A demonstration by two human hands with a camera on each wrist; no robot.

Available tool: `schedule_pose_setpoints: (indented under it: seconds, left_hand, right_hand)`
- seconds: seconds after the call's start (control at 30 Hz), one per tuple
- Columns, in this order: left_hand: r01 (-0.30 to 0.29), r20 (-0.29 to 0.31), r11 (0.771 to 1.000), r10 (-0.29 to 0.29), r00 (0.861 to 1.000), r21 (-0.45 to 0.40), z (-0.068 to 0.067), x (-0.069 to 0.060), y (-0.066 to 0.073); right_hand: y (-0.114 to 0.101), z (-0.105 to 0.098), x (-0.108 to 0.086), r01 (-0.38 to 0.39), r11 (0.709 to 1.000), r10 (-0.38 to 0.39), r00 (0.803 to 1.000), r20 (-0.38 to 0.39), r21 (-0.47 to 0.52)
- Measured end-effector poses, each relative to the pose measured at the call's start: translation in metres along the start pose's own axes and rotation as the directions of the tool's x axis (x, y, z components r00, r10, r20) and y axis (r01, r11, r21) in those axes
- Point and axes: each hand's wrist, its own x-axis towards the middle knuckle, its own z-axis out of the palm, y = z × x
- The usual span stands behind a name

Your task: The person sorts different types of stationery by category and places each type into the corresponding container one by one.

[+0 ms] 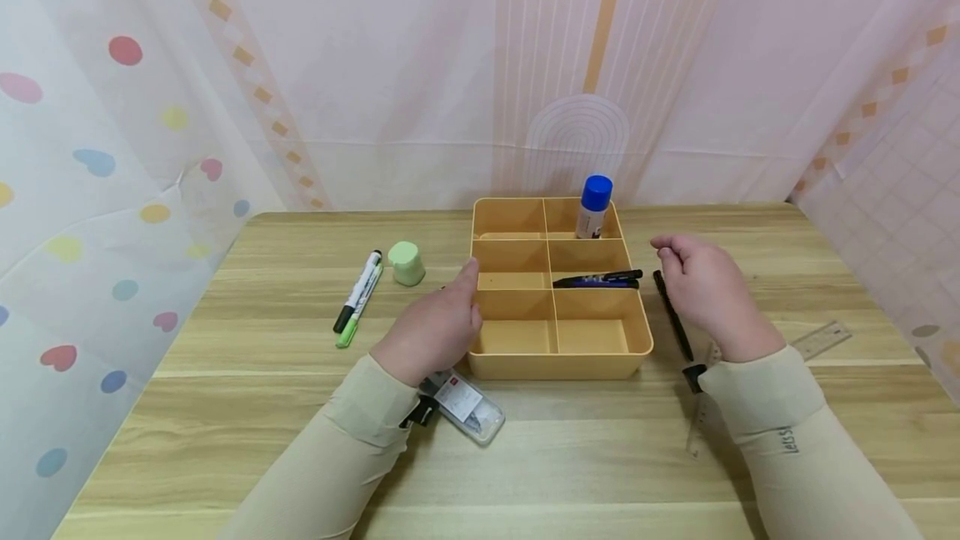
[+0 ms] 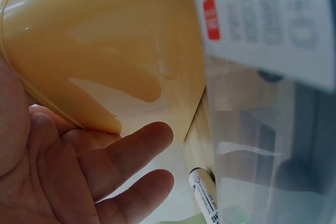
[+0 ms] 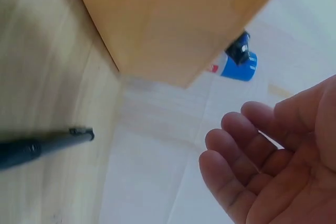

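A yellow-orange organizer box point(image 1: 562, 367) with several compartments stands mid-table. My left hand point(image 1: 435, 327) is at its left side, fingers touching the outer wall; in the left wrist view two fingers point(image 2: 131, 153) stretch out loosely. Off the box's right side, my right hand point(image 1: 701, 286) hovers with loosely bent fingers and holds nothing. A glue stick point(image 1: 592, 211) with a blue cap stands in the back right compartment. Dark pens point(image 1: 596, 279) lie in the middle right one, their ends over the rim. A black pen point(image 1: 673, 315) lies on the table below the right hand.
Left of the box lie a black-and-white marker point(image 1: 358, 294) and a green pen point(image 1: 362, 307), with a light green block-like object point(image 1: 407, 263) beside them. A clear case point(image 1: 476, 415) with a white label sits under the left wrist. A transparent ruler point(image 1: 821, 340) is partly under the right arm.
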Motion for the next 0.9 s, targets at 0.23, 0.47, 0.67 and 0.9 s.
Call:
schedule_pose_setpoints:
  seconds: [0.23,0.47,0.67,0.9]
  left_hand:
    - [-0.001,-0.004,1.000,0.001,1.000,-0.005,-0.001,0.000,0.000]
    - [0.003,0.006,1.000,-0.003,1.000,-0.008,-0.002,-0.001,0.001]
    - [0.015,0.010,1.000,-0.015,1.000,-0.007,-0.003,-0.001,0.001]
    - [0.019,0.013,1.000,-0.018,1.000,-0.012,-0.003,-0.002,0.001]
  right_hand:
    - [0.010,-0.008,0.003,-0.070,0.996,0.075,0.993,0.093,-0.063]
    - [0.016,-0.012,0.003,-0.132,0.982,0.163,0.956,0.245,-0.135]
    - [0.019,-0.011,0.005,-0.146,0.972,0.199,0.929,0.313,-0.183]
    - [0.022,-0.008,0.006,-0.140,0.964,0.214,0.912,0.350,-0.225]
